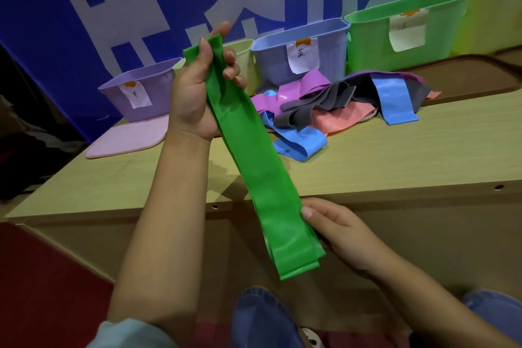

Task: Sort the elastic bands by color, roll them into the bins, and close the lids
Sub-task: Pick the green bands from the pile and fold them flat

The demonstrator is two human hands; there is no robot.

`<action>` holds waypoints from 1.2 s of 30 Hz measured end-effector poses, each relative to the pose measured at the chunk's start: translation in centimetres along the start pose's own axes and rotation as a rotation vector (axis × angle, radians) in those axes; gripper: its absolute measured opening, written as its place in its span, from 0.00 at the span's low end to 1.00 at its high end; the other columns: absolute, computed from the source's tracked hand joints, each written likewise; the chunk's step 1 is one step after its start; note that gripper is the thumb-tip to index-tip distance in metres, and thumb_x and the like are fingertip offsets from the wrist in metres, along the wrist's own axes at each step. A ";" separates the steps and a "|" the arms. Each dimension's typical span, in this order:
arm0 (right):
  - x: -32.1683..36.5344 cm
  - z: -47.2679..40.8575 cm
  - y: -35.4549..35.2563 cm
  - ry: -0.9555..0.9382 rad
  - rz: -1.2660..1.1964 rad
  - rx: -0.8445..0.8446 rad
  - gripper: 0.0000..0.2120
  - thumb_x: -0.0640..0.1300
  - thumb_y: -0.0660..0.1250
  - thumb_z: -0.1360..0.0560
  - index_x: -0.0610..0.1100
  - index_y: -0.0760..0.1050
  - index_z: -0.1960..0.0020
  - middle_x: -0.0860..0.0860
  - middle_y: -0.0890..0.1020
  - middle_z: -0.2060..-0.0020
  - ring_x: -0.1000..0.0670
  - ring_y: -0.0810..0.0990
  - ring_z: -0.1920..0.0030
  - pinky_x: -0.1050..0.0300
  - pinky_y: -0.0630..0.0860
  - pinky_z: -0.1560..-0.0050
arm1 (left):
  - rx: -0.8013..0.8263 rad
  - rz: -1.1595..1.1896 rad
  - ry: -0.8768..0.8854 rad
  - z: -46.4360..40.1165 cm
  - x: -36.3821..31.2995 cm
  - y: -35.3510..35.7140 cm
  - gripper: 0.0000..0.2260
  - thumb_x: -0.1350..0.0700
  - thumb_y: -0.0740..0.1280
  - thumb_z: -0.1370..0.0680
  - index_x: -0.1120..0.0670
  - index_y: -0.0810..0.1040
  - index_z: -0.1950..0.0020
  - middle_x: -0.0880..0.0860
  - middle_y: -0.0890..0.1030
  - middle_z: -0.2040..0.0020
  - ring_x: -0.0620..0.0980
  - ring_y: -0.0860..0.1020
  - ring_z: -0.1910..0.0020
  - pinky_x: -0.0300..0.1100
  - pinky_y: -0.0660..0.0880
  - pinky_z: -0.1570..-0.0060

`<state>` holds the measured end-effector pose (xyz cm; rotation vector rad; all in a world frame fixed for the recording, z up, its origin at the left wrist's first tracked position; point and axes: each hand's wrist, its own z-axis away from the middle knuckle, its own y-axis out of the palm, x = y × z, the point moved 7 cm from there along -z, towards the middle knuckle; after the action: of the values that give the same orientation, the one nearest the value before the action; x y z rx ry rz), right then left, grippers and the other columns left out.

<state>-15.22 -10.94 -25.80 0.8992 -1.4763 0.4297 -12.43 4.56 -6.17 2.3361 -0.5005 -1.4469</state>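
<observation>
Fingers [231, 65] of left hand [195, 93] curled round green band [251, 155] at 11 o'clock, right hand [339, 232] pinching its lower end at 5 o'clock above worktop [395, 155]; risk: slack, slippery layers slipping loose when rolling.

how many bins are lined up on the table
5: purple bin at far left, pale yellow bin partly behind the left hand, blue bin at centre, green bin, then a yellow-green bin at the right edge. More may sit out of view.
</observation>
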 end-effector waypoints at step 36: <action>4.2 0.2 0.1 -0.310 0.357 -0.042 0.05 0.47 0.68 0.30 0.56 0.77 0.55 0.57 0.80 0.58 0.58 0.79 0.56 0.63 0.75 0.58 | 0.099 0.076 0.067 0.6 -2.4 2.9 0.17 0.53 0.48 0.17 0.60 0.72 0.40 0.53 0.79 0.63 0.43 0.76 0.69 0.37 0.76 0.65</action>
<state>-15.05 -12.13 -21.76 0.6882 -1.9367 0.5344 -14.28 3.04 -3.16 2.4045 -0.6490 -1.3334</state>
